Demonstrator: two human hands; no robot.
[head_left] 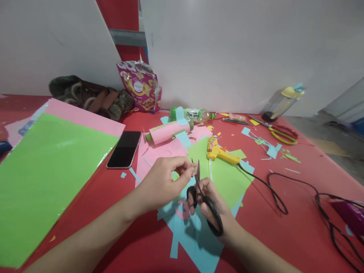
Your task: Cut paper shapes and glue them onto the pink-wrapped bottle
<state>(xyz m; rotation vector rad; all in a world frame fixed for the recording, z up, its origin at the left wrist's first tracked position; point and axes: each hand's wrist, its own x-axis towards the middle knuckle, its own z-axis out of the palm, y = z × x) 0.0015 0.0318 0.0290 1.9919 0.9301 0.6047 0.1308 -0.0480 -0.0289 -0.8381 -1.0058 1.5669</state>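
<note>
Between its thumb and fingertips my left hand (167, 176) pinches a small piece of pink paper (194, 167) with some green on it. My right hand (212, 201) grips black-handled scissors (212, 214), fingers through the loops. The scissor blades point away from me, parted around or beside the paper; I cannot tell whether they touch it. Below the hands lie sheets of blue paper (196, 242), green paper (227, 182) and pink paper (170, 149), with a pink cut-out (182, 209) on top. A yellow glue gun (223, 154) rests on the green sheet, just beyond my right hand.
A phone (124, 149) and a plastic-wrapped green sheet (57, 170) lie left. Behind are a pink-wrapped bottle (170, 131), a green bottle (196, 114) and a snack bag (142, 87). A black cord (273, 189), larger scissors (281, 133) and a clear bottle (283, 102) are right.
</note>
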